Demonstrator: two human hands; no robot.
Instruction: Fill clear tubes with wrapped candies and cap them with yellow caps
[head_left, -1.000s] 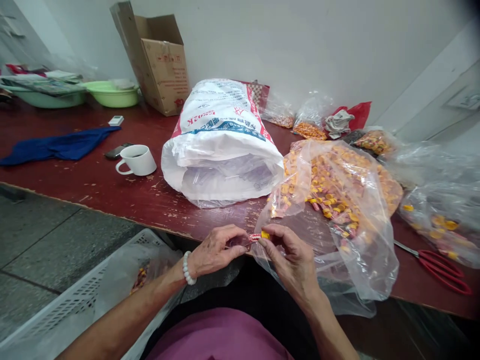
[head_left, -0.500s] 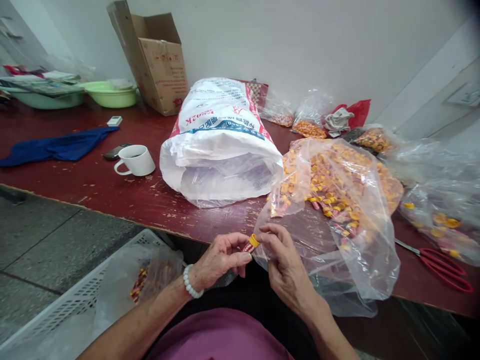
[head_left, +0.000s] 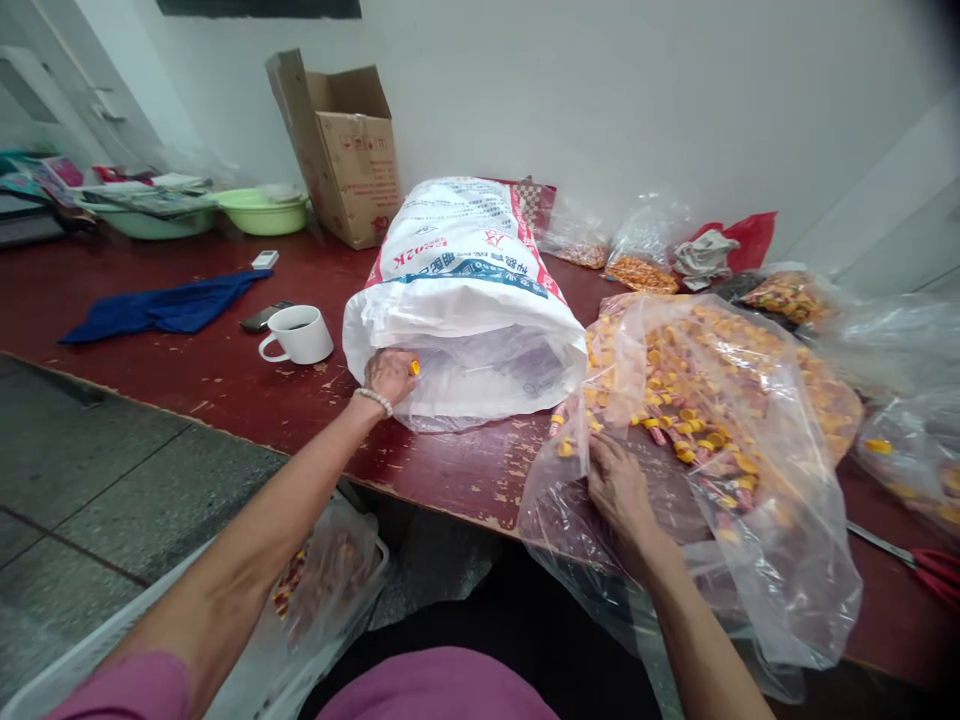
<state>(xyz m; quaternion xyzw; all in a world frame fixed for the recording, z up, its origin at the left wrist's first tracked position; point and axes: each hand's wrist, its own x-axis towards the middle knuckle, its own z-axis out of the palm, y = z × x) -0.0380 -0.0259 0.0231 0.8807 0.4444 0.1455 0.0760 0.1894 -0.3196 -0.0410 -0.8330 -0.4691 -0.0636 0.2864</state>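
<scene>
At the left side of the mouth of a white woven sack (head_left: 457, 300), my left hand (head_left: 391, 376) is closed on a small yellow-capped piece (head_left: 414, 368). Only the piece's yellow end shows. The sack lies on its side with a clear liner inside. My right hand (head_left: 616, 485) is at the opening of a clear plastic bag (head_left: 780, 560), fingers stretched out beside the nearest of many loose yellow-capped, red-and-white pieces (head_left: 697, 435). Its fingertips are partly hidden, and I see nothing held in it.
A white mug (head_left: 304, 338) and a blue cloth (head_left: 161, 308) lie left of the sack on the red table (head_left: 450, 475). Behind stand a cardboard box (head_left: 358, 175) and a green basin (head_left: 262, 213). Red-handled scissors (head_left: 930, 568) lie at right. A white crate (head_left: 45, 690) sits below.
My hands have moved apart from around one piece. My left hand went forward to the sack's mouth with a piece; my right went right to the clear bag. The view shifted.
</scene>
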